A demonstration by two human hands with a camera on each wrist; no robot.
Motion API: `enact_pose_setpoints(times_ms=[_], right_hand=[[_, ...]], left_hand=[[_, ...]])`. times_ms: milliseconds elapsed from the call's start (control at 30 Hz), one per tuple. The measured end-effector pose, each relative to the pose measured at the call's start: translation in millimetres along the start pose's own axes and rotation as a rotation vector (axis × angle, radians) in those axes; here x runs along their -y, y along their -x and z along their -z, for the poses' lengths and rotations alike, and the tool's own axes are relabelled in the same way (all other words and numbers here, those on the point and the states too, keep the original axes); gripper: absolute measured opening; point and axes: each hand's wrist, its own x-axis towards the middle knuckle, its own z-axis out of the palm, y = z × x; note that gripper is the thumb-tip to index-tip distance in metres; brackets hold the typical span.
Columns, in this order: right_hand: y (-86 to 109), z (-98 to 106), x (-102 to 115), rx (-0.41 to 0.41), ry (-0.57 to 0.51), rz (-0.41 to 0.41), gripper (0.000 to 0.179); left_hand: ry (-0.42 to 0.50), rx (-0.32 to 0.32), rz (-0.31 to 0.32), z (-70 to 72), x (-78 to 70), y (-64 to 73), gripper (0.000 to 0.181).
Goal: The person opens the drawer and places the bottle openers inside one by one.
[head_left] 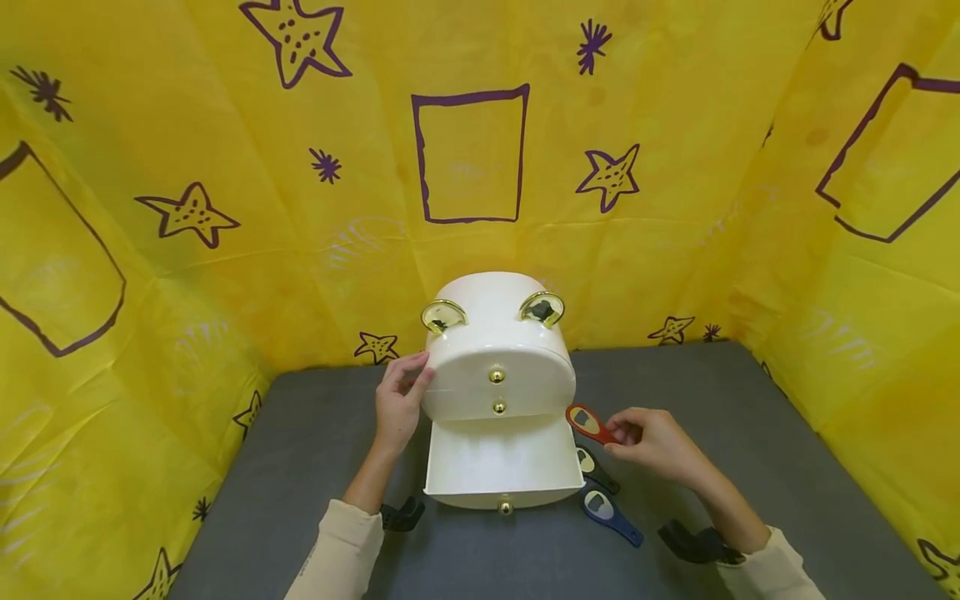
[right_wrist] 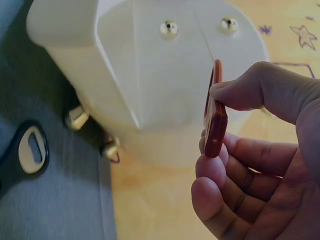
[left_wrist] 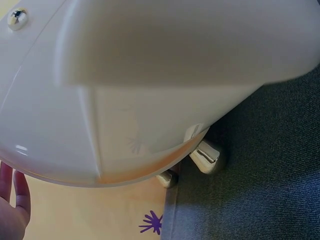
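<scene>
A white drawer box with two gold-rimmed ears and gold knobs stands in the middle of the head view. Its bottom drawer is pulled out toward me, and the white floor inside shows. My left hand rests its fingertips against the box's left side, holding nothing. To the right of the box, my right hand pinches a red bottle opener by its narrow end. In the right wrist view that red bottle opener appears edge-on between thumb and fingers.
A black bottle opener and a blue bottle opener lie on the dark grey table beside the drawer's right edge. Short gold feet hold up the box. Yellow cloth walls with purple drawings enclose the table at the back and sides.
</scene>
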Motion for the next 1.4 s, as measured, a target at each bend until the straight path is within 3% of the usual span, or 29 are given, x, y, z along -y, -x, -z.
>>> enact_pose_setpoints(times_ms=[700,1100,1400], right_hand=[[-29.6,-44,21,0.097,-0.122,0.105,0.016],[-55.9,-77,49,0.181,-0.045,0.193,0.011],[-63.7,-108,60,0.207,-0.087,0.16,0.01]], left_hand=[[0.007,-0.004,0.009,-1.5,3.1,0.9,0.024],[0.023,-0.014,0.011,-1.1,6.6,-0.2,0.024],[0.025,-0.013,0.006,-1.9,6.9,-0.2,0.024]])
